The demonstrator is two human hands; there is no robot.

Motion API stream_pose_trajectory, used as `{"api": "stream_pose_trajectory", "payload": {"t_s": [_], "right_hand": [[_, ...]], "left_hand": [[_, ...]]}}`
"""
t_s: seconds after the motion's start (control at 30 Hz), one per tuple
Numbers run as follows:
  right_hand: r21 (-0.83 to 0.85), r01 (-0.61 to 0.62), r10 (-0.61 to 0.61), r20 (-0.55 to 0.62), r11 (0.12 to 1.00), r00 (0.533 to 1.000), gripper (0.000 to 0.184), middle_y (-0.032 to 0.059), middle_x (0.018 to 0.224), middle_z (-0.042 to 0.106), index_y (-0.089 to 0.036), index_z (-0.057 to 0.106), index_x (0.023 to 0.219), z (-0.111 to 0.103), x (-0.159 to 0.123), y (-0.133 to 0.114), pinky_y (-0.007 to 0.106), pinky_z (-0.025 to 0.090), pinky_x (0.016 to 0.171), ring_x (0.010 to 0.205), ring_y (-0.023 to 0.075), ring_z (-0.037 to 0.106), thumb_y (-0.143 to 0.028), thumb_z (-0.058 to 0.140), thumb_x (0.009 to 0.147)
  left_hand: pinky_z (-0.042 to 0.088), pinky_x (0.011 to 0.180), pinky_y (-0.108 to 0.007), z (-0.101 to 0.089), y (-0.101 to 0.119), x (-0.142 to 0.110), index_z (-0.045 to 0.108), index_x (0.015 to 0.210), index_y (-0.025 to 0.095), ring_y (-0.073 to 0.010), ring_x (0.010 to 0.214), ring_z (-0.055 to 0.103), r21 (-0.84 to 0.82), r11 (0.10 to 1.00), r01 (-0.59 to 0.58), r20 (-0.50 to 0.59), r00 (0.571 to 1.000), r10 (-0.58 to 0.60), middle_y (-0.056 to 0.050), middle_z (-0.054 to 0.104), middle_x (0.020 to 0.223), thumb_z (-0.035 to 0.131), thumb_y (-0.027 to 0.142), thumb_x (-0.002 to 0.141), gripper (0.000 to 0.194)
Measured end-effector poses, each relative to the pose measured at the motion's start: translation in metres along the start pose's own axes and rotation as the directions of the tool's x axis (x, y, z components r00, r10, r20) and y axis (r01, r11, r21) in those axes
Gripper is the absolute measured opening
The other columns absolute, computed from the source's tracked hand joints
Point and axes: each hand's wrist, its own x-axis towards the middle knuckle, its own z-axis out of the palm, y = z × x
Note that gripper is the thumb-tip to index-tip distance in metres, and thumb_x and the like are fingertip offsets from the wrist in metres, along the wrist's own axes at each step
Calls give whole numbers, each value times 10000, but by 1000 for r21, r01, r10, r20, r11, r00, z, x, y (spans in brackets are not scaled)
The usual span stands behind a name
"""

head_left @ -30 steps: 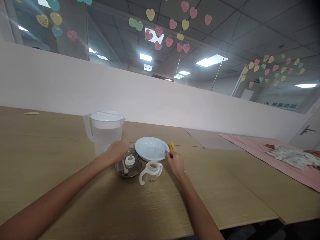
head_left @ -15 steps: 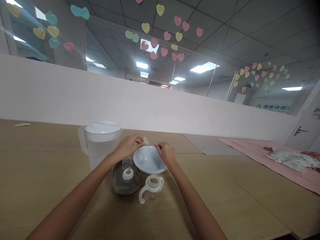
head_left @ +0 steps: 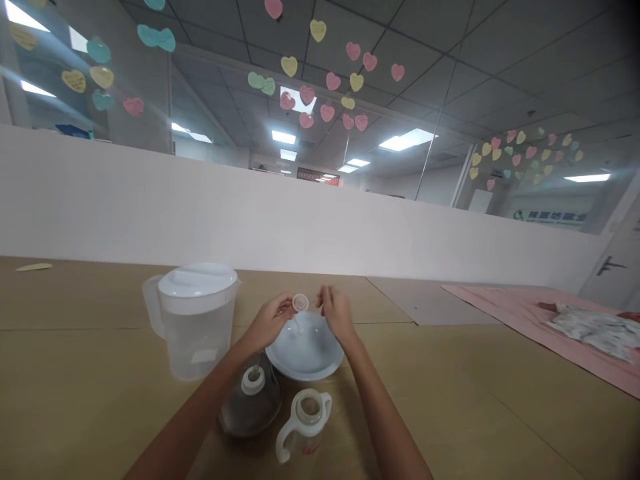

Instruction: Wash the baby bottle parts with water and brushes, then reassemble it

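My left hand (head_left: pixel 273 321) is closed on a pale, see-through bottle nipple (head_left: pixel 300 303), its round rim facing me, above the far side of the white bowl (head_left: pixel 313 363). To its right, my right hand (head_left: pixel 337 313) is pinched around something thin, blurred and too small to name. Close in front of the bowl stands a clear baby bottle (head_left: pixel 309 427) without a lid, fitted with white handles. On a dark grey tray (head_left: pixel 247 417) beside it rests a white collar ring (head_left: pixel 253 380). My left forearm hides part of that tray.
A lidded clear pitcher (head_left: pixel 197 333) with liquid in it stands left of the bowl. A pink cloth (head_left: pixel 505 310) with a crumpled patterned fabric (head_left: pixel 593 330) lies at the right. Along the back of the wooden table runs a white wall (head_left: pixel 300 233), with glass above it.
The view has tilted up, so the things on the table sit lower. My left hand has turned the nipple so its round rim faces me. The thin thing has moved away from the bowl.
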Motion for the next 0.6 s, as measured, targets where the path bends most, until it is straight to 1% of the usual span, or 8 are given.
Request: {"api": "stream_pose_trajectory", "payload": {"t_s": [0.03, 0.1, 0.17, 0.2, 0.27, 0.33, 0.4, 0.6], "right_hand": [[107, 2, 12, -129, 994, 992, 483, 16, 601, 593, -143, 574, 741, -10, 0, -9, 195, 369, 512, 478, 91, 505, -459, 252, 913], [262, 55, 42, -350, 963, 936, 480, -8, 548, 540, -155, 530, 712, -27, -4, -27, 194, 360, 473, 456, 90, 474, -504, 258, 898], [310, 137, 34, -486, 941, 873, 482, -32, 479, 458, -172, 470, 628, -37, -12, -44, 191, 339, 448, 431, 83, 429, -516, 260, 893], [298, 170, 8, -514, 939, 858, 483, -38, 460, 430, -178, 446, 600, -39, -16, -51, 192, 331, 445, 424, 80, 413, -514, 262, 893], [236, 217, -66, -519, 947, 852, 479, -42, 446, 405, -183, 422, 571, -36, -22, -58, 195, 320, 449, 416, 74, 393, -499, 270, 898], [157, 247, -138, -503, 956, 853, 478, -41, 449, 406, -181, 426, 563, -29, -26, -60, 196, 315, 455, 412, 68, 387, -482, 277, 902], [88, 265, -185, -511, 960, 839, 482, -40, 452, 410, -179, 432, 557, -24, -27, -59, 195, 313, 457, 410, 65, 386, -471, 275, 907], [20, 261, -196, -607, 965, 770, 477, -46, 442, 384, -182, 404, 546, -29, -26, -66, 190, 291, 430, 399, 63, 364, -456, 273, 913]], "left_hand": [[454, 844, -324, 1, 0, -1, 545, 939, 157, -192, 934, 585, -11, 1000, 9, -2, 1000, -9, -84, 632, 998, 471, 356, 812, 247], [452, 834, -324, 4, 2, -2, 541, 938, 157, -195, 925, 584, -36, 999, 30, -5, 1000, -30, -82, 630, 980, 468, 372, 812, 260], [451, 824, -325, 5, 4, -3, 539, 933, 154, -199, 915, 584, -64, 997, 40, -4, 999, -40, -86, 630, 974, 470, 391, 806, 278], [451, 821, -325, 5, 5, -3, 540, 933, 153, -199, 911, 584, -74, 996, 40, -2, 999, -40, -88, 631, 976, 472, 397, 804, 284], [452, 816, -321, 4, 7, -4, 542, 937, 156, -196, 902, 583, -81, 996, 40, 6, 999, -39, -85, 633, 983, 476, 400, 803, 287], [455, 810, -318, 3, 9, -6, 548, 955, 161, -195, 899, 585, -73, 996, 44, 16, 999, -43, -80, 638, 986, 476, 401, 808, 290], [458, 800, -315, 2, 11, -7, 558, 964, 160, -201, 900, 590, -72, 996, 45, 15, 999, -44, -82, 644, 982, 473, 409, 814, 302], [450, 800, -315, 5, 16, -6, 591, 932, 159, -212, 878, 602, -147, 989, 14, -9, 1000, -15, -89, 654, 974, 523, 384, 787, 276]]}}
